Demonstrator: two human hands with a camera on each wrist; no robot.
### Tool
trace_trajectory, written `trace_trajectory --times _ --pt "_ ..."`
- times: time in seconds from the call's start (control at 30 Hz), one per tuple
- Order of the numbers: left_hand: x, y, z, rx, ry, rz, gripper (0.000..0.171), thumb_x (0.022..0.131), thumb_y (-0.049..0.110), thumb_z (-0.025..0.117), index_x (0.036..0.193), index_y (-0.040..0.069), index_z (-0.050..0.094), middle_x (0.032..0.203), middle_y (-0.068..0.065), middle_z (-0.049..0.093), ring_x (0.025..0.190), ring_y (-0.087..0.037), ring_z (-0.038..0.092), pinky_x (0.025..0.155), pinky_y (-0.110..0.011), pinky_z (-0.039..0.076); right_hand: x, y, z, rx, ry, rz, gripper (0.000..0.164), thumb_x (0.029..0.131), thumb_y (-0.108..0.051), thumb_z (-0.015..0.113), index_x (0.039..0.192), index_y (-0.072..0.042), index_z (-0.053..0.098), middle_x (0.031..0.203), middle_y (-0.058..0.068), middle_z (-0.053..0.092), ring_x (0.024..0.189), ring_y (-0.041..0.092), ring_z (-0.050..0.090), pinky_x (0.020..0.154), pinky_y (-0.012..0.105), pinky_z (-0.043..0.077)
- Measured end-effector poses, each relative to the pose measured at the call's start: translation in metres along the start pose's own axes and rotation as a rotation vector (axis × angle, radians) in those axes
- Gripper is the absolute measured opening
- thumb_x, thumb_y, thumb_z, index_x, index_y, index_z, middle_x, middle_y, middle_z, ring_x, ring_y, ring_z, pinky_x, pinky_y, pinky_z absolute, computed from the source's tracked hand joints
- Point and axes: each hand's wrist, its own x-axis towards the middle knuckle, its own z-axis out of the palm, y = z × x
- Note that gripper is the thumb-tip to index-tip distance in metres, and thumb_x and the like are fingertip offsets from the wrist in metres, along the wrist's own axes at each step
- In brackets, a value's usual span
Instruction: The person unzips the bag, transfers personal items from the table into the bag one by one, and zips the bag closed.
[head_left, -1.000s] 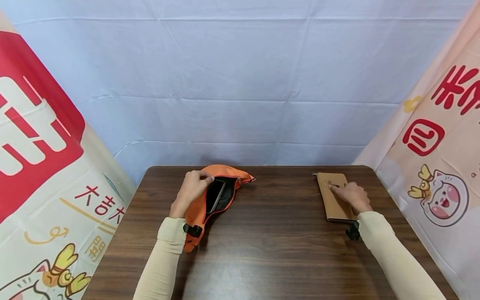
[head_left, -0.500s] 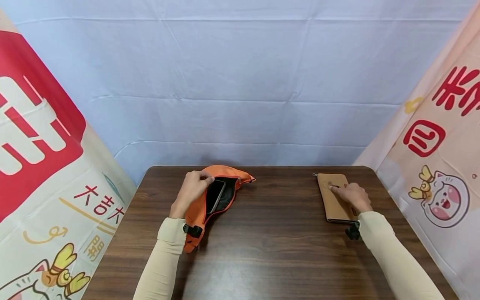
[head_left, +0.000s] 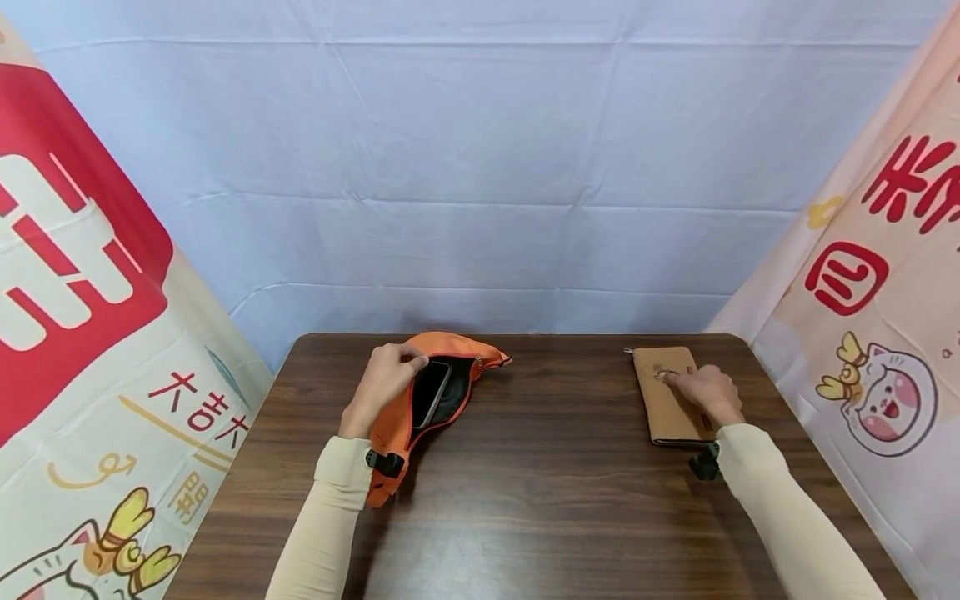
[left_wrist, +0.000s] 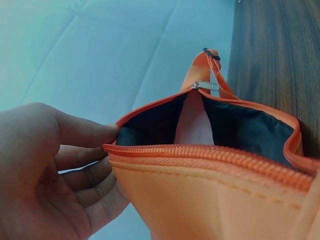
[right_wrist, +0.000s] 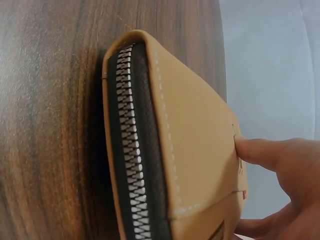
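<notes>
An orange zippered bag [head_left: 392, 429], shaped like a waist pack, gapes open on the left part of the table. My left hand [head_left: 384, 377] pinches its rim between thumb and fingers, seen close up in the left wrist view. Inside the black lining lies a dark flat object with a pale edge, like a phone [head_left: 430, 393]. Over on the right, my right hand [head_left: 708, 393] grips a tan long wallet [head_left: 662, 408]. Its thumb presses the top face, and the other fingers are mostly hidden at the far edge. The wallet's metal zipper [right_wrist: 131, 145] is closed along the side facing the right wrist camera.
The brown wooden table [head_left: 547, 467] lies between the two hands. A pale cloth [head_left: 480, 167] hangs behind its back edge. Printed banners stand at the left [head_left: 82, 333] and at the right [head_left: 877, 333].
</notes>
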Motion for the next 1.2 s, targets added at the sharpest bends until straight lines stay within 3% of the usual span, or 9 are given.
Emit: trace_trajectory --times 0.17,0.33,0.53,0.63,0.7,0.8,1.0,1.2 --pt "0.001 -0.001 0.001 0.006 -0.016 0.003 0.027 0.108 0.022 0.063 0.122 0.004 0.079 0.109 -0.013 0.076 0.066 -0.02 0.052 0.07 -0.036 0.045 0.001 -0.002 0.0 -0.004 0.03 0.016 0.057 0.1 -0.061 0.061 0.078 -0.009 0.052 0.068 0.004 0.048 0.066 0.024 0.051 0.056 0.036 0.042" --pt "0.002 -0.002 0.002 0.009 -0.022 0.011 0.028 0.108 0.022 0.063 0.122 0.003 0.079 0.106 -0.012 0.075 0.068 -0.02 0.052 0.07 -0.036 0.044 0.001 -0.005 0.002 0.014 0.061 0.007 0.057 0.099 -0.06 0.064 0.083 -0.005 0.061 0.071 0.007 0.055 0.066 0.024 0.055 0.055 0.036 0.046" --pt "0.003 -0.001 0.002 0.007 -0.031 0.002 0.028 0.108 0.022 0.063 0.123 0.002 0.078 0.09 -0.011 0.07 0.06 -0.019 0.047 0.066 -0.036 0.043 0.004 -0.005 0.002 0.026 0.059 -0.021 0.059 0.098 -0.06 0.065 0.088 -0.002 0.064 0.075 0.009 0.054 0.066 0.024 0.052 0.055 0.037 0.045" --pt "0.004 -0.002 0.001 0.016 -0.033 0.005 0.029 0.108 0.022 0.063 0.123 0.002 0.078 0.09 -0.012 0.071 0.06 -0.019 0.047 0.066 -0.036 0.042 0.003 -0.006 0.001 0.039 0.035 -0.025 0.067 0.098 -0.061 0.064 0.102 0.006 0.06 0.079 0.012 0.055 0.067 0.025 0.054 0.056 0.038 0.046" --pt "0.005 -0.003 0.002 0.019 -0.034 0.008 0.029 0.108 0.022 0.063 0.122 0.002 0.078 0.095 -0.013 0.073 0.062 -0.019 0.048 0.066 -0.036 0.042 0.0 -0.006 0.0 0.059 0.016 -0.031 0.078 0.1 -0.06 0.062 0.12 0.014 0.053 0.086 0.018 0.056 0.069 0.028 0.056 0.056 0.039 0.048" --pt "0.006 -0.004 0.002 0.018 -0.039 0.01 0.028 0.108 0.021 0.063 0.121 0.003 0.079 0.103 -0.015 0.076 0.064 -0.02 0.049 0.067 -0.035 0.043 -0.005 -0.006 -0.001 0.09 -0.007 -0.054 0.099 0.102 -0.059 0.059 0.146 0.023 0.029 0.103 0.03 0.053 0.075 0.032 0.057 0.058 0.041 0.051" --pt "0.007 -0.005 0.002 0.011 -0.049 0.01 0.024 0.107 0.022 0.063 0.115 0.007 0.081 0.094 -0.014 0.073 0.062 -0.018 0.048 0.065 -0.035 0.043 -0.005 -0.005 0.0 0.115 -0.021 -0.095 0.107 0.105 -0.057 0.055 0.155 0.025 0.008 0.102 0.031 0.05 0.064 0.027 0.054 0.054 0.043 0.051" --pt "0.009 -0.008 0.003 0.013 -0.064 0.003 0.024 0.108 0.021 0.062 0.116 0.008 0.081 0.079 -0.008 0.065 0.056 -0.017 0.043 0.062 -0.034 0.042 -0.005 -0.006 0.001 0.066 0.033 -0.15 0.09 0.105 -0.056 0.055 0.141 0.025 0.034 0.094 0.026 0.055 0.068 0.028 0.057 0.057 0.04 0.05"
